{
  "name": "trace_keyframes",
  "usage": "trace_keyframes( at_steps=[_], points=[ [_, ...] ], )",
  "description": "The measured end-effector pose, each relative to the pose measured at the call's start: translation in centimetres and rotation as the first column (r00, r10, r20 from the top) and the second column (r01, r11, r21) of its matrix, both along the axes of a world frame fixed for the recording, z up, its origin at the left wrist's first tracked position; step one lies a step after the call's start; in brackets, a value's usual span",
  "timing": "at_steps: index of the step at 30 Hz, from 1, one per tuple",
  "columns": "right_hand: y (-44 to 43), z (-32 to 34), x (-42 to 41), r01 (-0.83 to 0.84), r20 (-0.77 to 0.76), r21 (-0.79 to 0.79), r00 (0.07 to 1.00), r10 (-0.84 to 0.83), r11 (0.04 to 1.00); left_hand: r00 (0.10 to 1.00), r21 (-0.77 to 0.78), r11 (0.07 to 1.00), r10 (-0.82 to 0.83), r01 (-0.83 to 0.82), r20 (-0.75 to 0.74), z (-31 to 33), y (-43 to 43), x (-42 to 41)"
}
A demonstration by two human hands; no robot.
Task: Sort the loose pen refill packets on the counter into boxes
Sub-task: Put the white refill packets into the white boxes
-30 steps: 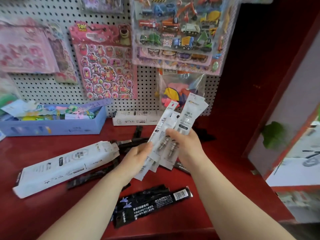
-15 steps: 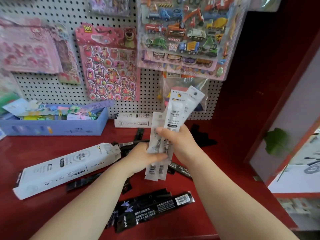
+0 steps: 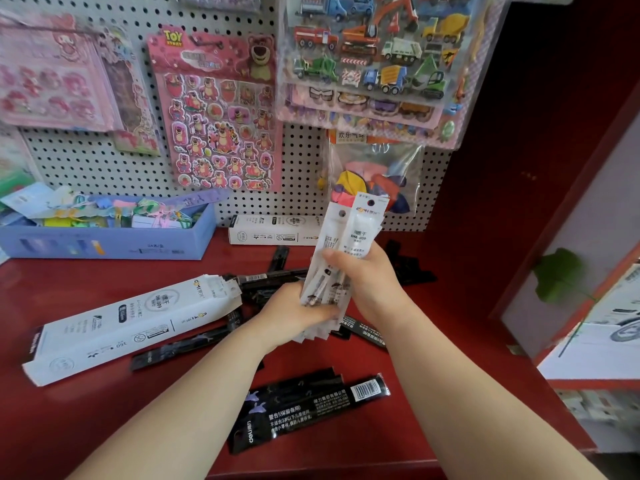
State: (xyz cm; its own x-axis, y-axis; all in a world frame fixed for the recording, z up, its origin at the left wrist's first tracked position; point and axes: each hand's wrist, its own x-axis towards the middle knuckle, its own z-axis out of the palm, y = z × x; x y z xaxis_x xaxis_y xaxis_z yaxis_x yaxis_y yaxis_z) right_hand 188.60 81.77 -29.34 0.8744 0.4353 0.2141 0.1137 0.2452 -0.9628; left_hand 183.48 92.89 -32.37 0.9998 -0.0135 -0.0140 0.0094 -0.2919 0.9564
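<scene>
Nearest the camera, a stack of glossy black refill packets lies flat on the dark red counter, the top one showing a white barcode, blocks of Chinese warning text and the brand "deli" at its near end. Above them, both bare hands meet over the counter around a bundle of white plastic refill packets held nearly upright: the left hand cups and grips the bundle's lower end, while the right hand wraps its middle, thumb pressed across the front. The foremost packet reads "DM-009" under an orange "DMI" logo. To the left, a long white cardboard box lies on its side with its far end open and packets showing in the mouth; its face also carries "DM-009", and "360" is printed on its side. More loose black packets are scattered behind the hands. Farther back, a second white box sits against the wall beside a pale blue open carton of pastel stationery. A white pegboard rises behind, hung with a pink "Toy Story" bear sticker sheet, a construction-vehicle sticker sheet and a clear bag of coloured balloons headed in Chinese. A dark red panel closes the right side.
</scene>
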Motion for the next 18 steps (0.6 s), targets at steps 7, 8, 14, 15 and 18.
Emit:
trace_keyframes(
  at_steps=[7, 8, 14, 15, 18],
  points=[
    [-0.2, -0.9, 0.1, -0.042, -0.037, 0.051, 0.998, 0.044, 0.998, 0.988, 0.068, 0.990, 0.115, -0.122, 0.099, -1.3, -0.6, -0.4],
    [-0.1, -1.1, 0.0, -0.033, -0.060, 0.042, 0.998, 0.035, 0.999, 0.991, 0.091, 0.991, 0.094, -0.103, 0.099, -1.6, -0.9, -0.4],
    [0.1, -1.0, -0.1, -0.048, -0.030, -0.064, 0.999, 0.046, 0.997, 0.996, 0.172, 0.985, 0.007, -0.023, 0.091, -1.3, -0.7, -0.2],
    [0.0, -1.0, 0.1, -0.037, -0.029, -0.051, 0.999, 0.035, 0.998, 0.996, 0.172, 0.985, 0.000, -0.015, 0.087, -1.1, -0.5, -0.1],
    [-0.3, -0.4, 0.8, -0.069, -0.054, 0.052, 0.996, 0.072, 0.996, 0.996, 0.107, 0.992, 0.052, -0.060, 0.077, -1.0, -0.1, 0.0]
  ],
)
